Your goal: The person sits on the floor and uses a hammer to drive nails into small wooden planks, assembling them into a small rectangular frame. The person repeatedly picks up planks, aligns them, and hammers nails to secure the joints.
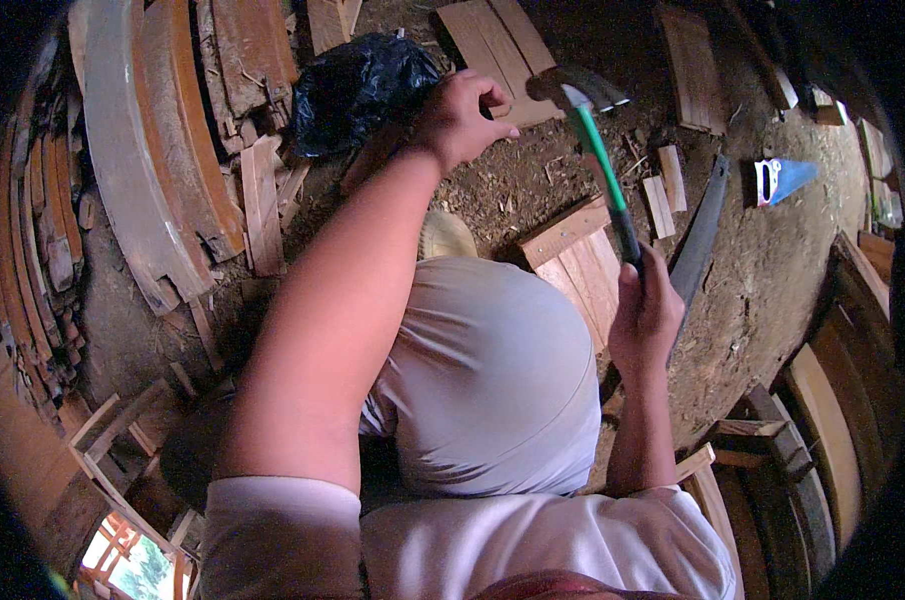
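Note:
My right hand (645, 310) is wrapped round the lower grip of a claw hammer (600, 160) with a green and black handle. The hammer stands up from my fist, its dark head at the far end. My left hand (463, 122) reaches forward beside a black plastic bag (363, 88). Its fingers are curled, the thumb stretched away from them, and I see nothing between them. Between my knee and the hammer lies a wooden panel (581, 262) of boards with a crosspiece; my leg partly covers it.
A long dark handsaw blade (703, 225) lies beyond my right hand, and a saw with a blue blade (788, 182) farther right. Small wood offcuts (659, 206) and chips litter the dirt floor. Planks (148, 150) are piled at left; wooden frames (818, 430) stand at lower right.

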Motion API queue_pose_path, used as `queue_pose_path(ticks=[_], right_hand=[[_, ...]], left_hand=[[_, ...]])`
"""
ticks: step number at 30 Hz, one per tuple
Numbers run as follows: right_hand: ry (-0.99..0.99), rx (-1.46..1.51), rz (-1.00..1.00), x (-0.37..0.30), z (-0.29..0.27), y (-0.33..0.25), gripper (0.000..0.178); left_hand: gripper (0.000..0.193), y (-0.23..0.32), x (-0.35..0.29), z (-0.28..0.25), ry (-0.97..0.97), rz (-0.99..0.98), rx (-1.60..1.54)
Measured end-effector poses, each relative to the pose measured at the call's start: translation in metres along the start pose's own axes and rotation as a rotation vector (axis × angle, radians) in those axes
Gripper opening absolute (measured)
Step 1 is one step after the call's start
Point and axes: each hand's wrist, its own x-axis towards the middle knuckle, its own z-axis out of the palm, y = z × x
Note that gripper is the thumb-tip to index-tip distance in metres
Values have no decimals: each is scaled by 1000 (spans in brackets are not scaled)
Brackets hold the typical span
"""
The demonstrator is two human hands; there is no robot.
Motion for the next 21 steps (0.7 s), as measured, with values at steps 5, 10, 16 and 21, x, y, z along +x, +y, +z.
queue_pose_path(ticks=[5, 10, 16, 21], right_hand=[[-93, -139, -40, 8, 18, 13, 22], [58, -61, -136, 5, 15, 5, 23], [-33, -212, -153, 10, 14, 8, 24], [98, -52, -113, 0, 12, 4, 21]], left_hand=[[39, 2, 3, 5, -35, -25, 33], [39, -6, -1, 7, 40, 26, -11], [40, -4, -2, 6, 27, -3, -7], [39, 1, -1, 8, 41, -50, -71]])
